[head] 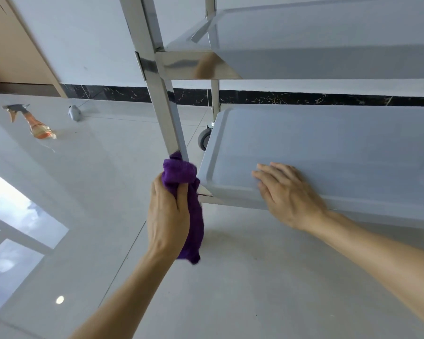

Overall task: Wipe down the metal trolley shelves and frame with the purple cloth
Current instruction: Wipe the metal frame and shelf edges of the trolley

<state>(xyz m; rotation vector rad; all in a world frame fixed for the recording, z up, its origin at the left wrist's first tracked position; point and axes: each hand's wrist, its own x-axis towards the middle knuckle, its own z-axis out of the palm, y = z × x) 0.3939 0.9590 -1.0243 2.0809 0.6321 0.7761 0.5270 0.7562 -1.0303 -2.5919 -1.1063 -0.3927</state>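
Note:
The metal trolley fills the upper right, with a shiny upright post (163, 94) running down from the top centre. My left hand (168, 214) grips the purple cloth (184, 177) and holds its bunched top against the foot of that post, beside the corner of the bottom shelf (328, 148). A tail of cloth hangs below my fist. My right hand (287, 192) lies flat, fingers straight, on the near left part of the bottom shelf. The middle shelf (328, 45) sits above, its front rail mirroring a blurred hand.
A spray bottle (36, 123) with orange liquid lies on the glossy tiled floor at the left, a small grey object (74, 113) near it. A grey castor wheel (204, 138) shows behind the post. Dark marble skirting (304, 97) runs along the wall.

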